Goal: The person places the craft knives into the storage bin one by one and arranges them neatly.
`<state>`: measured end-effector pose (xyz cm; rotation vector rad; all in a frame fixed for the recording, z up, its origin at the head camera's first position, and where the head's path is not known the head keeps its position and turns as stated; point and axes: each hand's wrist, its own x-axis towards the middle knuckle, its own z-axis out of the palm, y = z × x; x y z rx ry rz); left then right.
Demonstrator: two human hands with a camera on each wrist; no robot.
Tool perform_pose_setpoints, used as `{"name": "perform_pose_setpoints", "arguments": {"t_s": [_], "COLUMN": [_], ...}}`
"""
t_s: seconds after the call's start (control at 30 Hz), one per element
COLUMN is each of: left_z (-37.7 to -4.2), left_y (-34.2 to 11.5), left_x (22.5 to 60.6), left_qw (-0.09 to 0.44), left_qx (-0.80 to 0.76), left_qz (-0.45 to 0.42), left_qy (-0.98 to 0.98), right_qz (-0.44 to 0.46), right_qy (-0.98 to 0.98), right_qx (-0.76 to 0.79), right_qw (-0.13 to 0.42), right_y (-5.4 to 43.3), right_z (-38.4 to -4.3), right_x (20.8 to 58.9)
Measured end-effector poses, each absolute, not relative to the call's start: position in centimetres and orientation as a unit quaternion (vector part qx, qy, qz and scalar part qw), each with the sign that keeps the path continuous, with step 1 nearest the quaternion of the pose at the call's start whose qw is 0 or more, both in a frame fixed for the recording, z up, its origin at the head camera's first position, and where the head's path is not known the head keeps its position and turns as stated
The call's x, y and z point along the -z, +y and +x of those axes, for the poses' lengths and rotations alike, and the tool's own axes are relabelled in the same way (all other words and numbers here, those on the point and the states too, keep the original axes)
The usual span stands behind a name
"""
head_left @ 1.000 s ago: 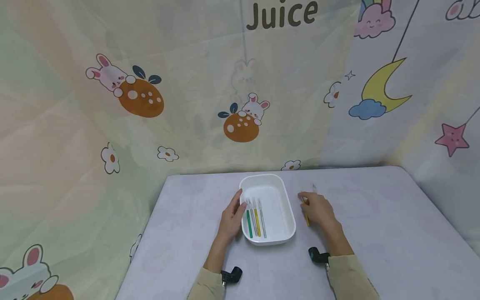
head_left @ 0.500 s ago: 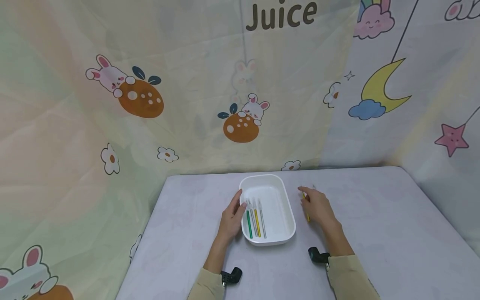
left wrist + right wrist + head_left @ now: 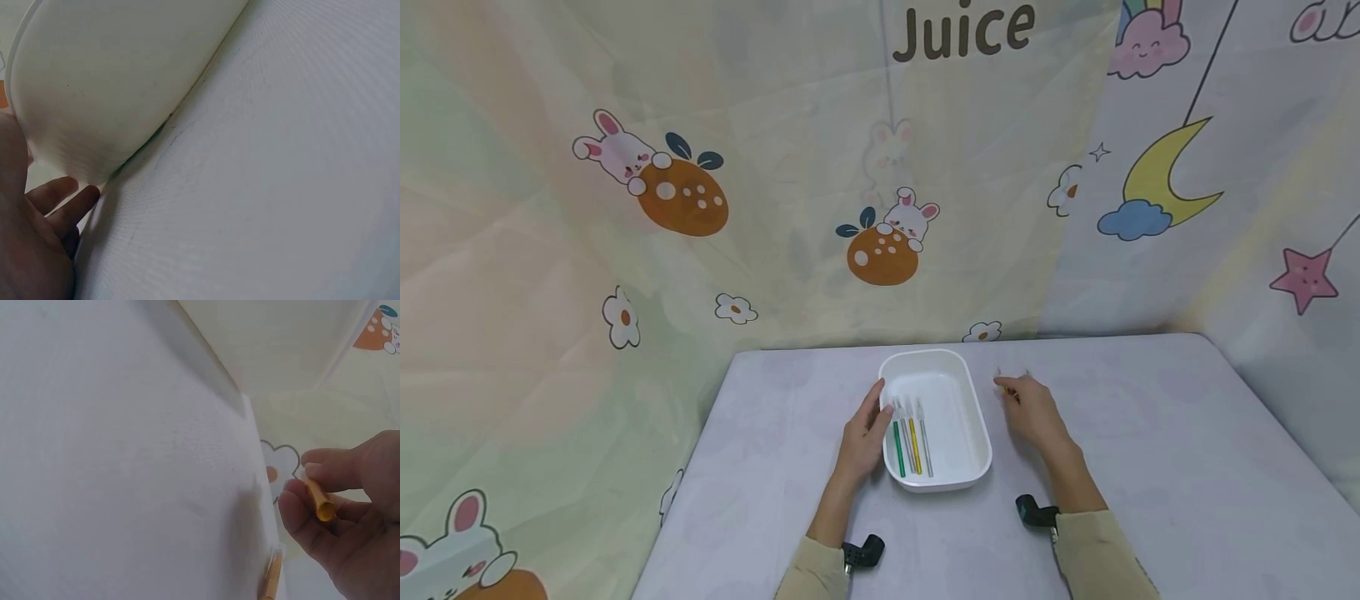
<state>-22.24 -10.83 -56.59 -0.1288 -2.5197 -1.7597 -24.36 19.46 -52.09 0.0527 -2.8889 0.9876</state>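
Fingers (image 3: 340, 465) of the right hand (image 3: 1033, 412), right of frame centre, are pinching a yellow stick (image 3: 320, 501) — now tipping up, seemingly lifted free — the left hand (image 3: 859, 442) gripping the tray (image 3: 955, 417).

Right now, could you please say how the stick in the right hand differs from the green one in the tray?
The held stick looks yellow-orange; the green stick has a green handle. The held stick is pinched in the right hand; the green stick lies in the white tray. In the head view, the held stick is mostly hidden; the green stick is largely visible. Both are slender.
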Motion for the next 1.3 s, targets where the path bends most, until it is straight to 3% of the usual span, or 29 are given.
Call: {"name": "perform_pose_setpoints", "arguments": {"t_s": [0.3,1.3], "left_z": [-22.2,-22.1], "left_y": [-10.9,-10.8], "left_x": [56.6,56.5], "left_qw": [0.033,0.032], "left_qx": [0.571,0.578], "left_qz": [-0.035,-0.036], "left_qy": [-0.820,-0.814], "right_qz": [0.025,0.008], "right_qy": [-0.936,-0.918], "right_qx": [-0.345,-0.393], "right_qw": [0.064,0.053], "right_y": [19.1,17.0], "right_z": [-24.5,-23.9], "right_x": [51.9,50.5]}}
